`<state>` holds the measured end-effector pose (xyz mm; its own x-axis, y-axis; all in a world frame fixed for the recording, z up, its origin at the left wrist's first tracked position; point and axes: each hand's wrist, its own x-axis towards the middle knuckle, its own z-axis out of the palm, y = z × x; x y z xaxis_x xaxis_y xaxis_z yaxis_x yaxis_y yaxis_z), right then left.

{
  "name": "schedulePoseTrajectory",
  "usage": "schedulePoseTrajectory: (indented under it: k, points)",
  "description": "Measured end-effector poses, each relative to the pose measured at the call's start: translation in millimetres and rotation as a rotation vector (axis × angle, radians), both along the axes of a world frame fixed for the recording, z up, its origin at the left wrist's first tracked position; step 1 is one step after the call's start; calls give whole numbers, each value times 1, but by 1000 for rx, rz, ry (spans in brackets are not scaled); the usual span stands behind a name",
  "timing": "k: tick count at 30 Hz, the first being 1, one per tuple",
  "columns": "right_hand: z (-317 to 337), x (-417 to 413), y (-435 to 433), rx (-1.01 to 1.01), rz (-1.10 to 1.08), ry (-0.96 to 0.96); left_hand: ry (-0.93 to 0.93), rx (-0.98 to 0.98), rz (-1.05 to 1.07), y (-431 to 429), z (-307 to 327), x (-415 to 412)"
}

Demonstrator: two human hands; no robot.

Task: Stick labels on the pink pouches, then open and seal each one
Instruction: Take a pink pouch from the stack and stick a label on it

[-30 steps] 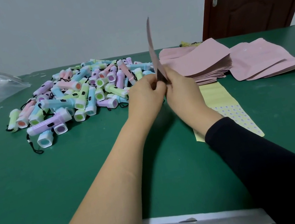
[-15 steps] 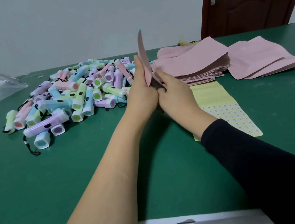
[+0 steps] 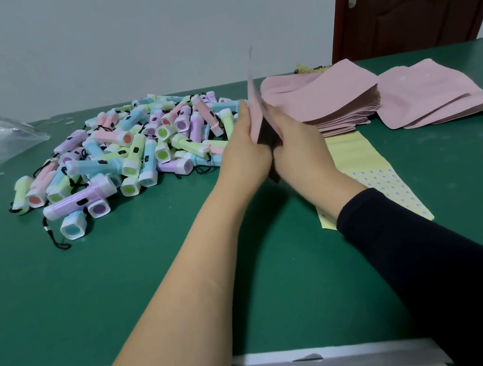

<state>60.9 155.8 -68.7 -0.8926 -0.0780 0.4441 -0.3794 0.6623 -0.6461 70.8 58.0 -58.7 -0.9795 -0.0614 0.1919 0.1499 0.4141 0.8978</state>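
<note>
One flat pink paper pouch stands on edge just above the green worktop, held between the left hand and the right hand, near the stack of pink pouches. A second ago it was a closed sheet pinched low. Now its walls are parted and a dark inside shows between the palms, so opening looks under way. Each grip holds one wall. The thumbs are hidden. Whether this pouch carries a label from the yellow label sheet cannot be told.
</note>
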Motion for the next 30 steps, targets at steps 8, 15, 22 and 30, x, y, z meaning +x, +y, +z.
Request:
schedulePoseTrajectory:
  k: [8, 15, 22, 30]
  points:
    - [4, -6, 7, -181, -50, -9, -11, -35, 48, -7, -2, -4]
    - [8, -12, 18, -175, -127, -60, -7, 77, 145, -15, 3, -8]
    - [-1, -11, 9, -192, -104, -85, 106, 28, 36, 6, 2, -2]
    - [1, -8, 10, -5, -121, 9, -89, 137, -70, 2, 0, -1]
